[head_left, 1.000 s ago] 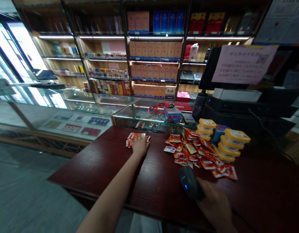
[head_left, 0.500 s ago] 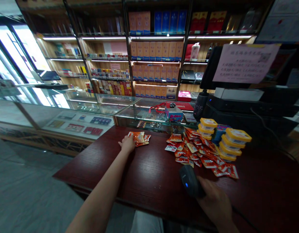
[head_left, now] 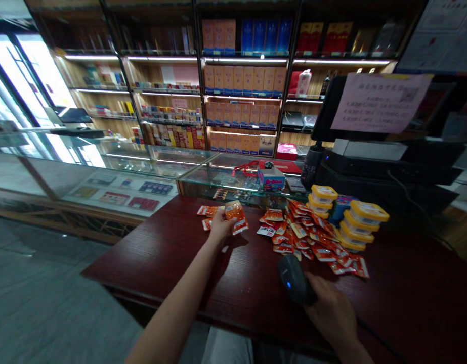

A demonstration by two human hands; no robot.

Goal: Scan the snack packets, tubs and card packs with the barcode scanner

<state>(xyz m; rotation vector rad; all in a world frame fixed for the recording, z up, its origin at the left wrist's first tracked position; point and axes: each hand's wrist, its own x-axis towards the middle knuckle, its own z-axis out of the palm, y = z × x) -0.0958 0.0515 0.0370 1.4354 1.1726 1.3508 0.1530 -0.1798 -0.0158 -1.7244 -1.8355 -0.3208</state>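
My left hand [head_left: 221,226] is closed on an orange snack packet [head_left: 237,216], lifted a little off the dark wooden counter [head_left: 161,253]. Beside and behind that hand lie a couple more orange packets [head_left: 207,210]. My right hand [head_left: 332,306] grips a black barcode scanner [head_left: 294,280] with a blue light, its head turned toward the middle of the counter. Just beyond the scanner spreads a heap of orange snack packets [head_left: 312,235], with a white packet [head_left: 266,231] at its left edge.
Yellow-lidded tubs [head_left: 360,230] stand stacked right of the heap, with a shorter stack [head_left: 321,199] behind it. A monitor [head_left: 320,111] bearing a paper notice stands at the back right. A glass display case [head_left: 187,172] borders the counter, with a small blue box [head_left: 271,179] on top.
My left hand has picked up an orange packet and moved it to the right, away from the other packets there. The right hand with the scanner has hardly moved.
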